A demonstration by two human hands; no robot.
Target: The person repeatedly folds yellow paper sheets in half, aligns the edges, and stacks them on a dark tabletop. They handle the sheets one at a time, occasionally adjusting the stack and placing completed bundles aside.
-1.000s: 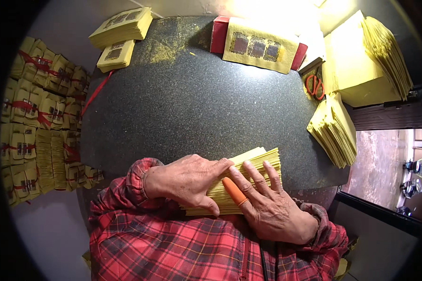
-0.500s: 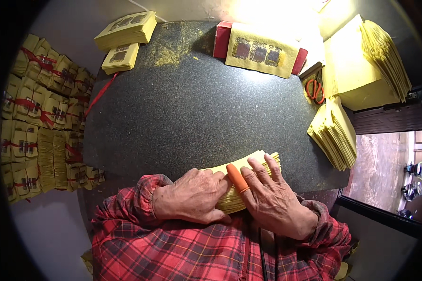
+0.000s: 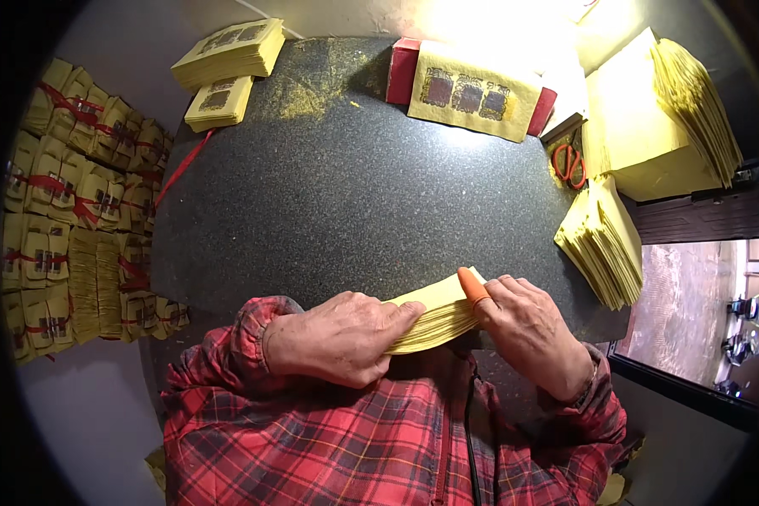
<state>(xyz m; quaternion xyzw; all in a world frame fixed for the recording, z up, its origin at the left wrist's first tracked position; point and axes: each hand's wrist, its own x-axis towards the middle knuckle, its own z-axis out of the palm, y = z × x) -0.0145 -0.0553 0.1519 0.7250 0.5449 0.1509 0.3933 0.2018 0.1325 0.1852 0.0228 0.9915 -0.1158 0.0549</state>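
A thick stack of yellow paper (image 3: 434, 325) is held between my two hands at the table's near edge, its layered sides facing me. My left hand (image 3: 346, 336) grips the stack's left end, thumb on top and the other fingers curled under and partly hidden. At the right end, my right hand (image 3: 527, 325) is closed on the paper, its fingers bent beyond the edge. An orange finger cover (image 3: 472, 287) sits on the right thumb, which presses on the top sheet.
The dark speckled table (image 3: 329, 202) carries printed yellow stacks (image 3: 228, 55), a red box (image 3: 403, 72) with a printed sheet (image 3: 476, 93) over it, red-handled scissors (image 3: 567, 166) and a fanned yellow paper pile (image 3: 600, 240). Red-tied bundles (image 3: 51, 181) are piled at left; a large paper stack (image 3: 632, 126) stands at right.
My right hand has gone from lying spread over the stack to gripping its right end. The left hand now has its thumb on top, and the stack shows more of its layered side.
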